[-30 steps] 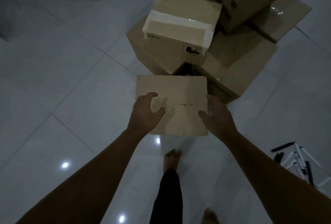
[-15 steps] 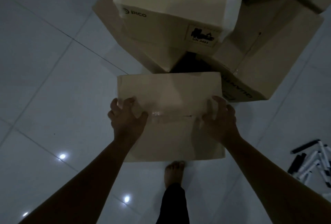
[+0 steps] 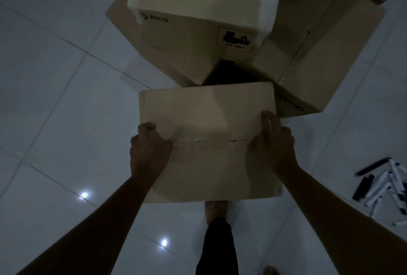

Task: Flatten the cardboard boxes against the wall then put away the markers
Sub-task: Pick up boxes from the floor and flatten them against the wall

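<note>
A small brown cardboard box [image 3: 209,109] with a taped top seam is in front of me, above the floor. My left hand [image 3: 147,149] grips its left side at the seam, fingers curled on the top. My right hand [image 3: 273,144] grips the right side at the seam, fingers curled over the top edge. Behind it stands a pile of bigger boxes: one with white tape and a PICO mark [image 3: 198,15] on top, and a large brown box [image 3: 326,54] to the right. Several black and white markers [image 3: 383,186] lie scattered on the floor at the right.
The floor is glossy white tile [image 3: 55,98] with light reflections. My bare feet, one [image 3: 214,208] under the box, and a dark trouser leg [image 3: 218,248] show at the bottom. The room is dim.
The view has moved closer to the boxes. Both hands went from resting on the small box's top to gripping its sides at the seam, and the box now sits nearer to me.
</note>
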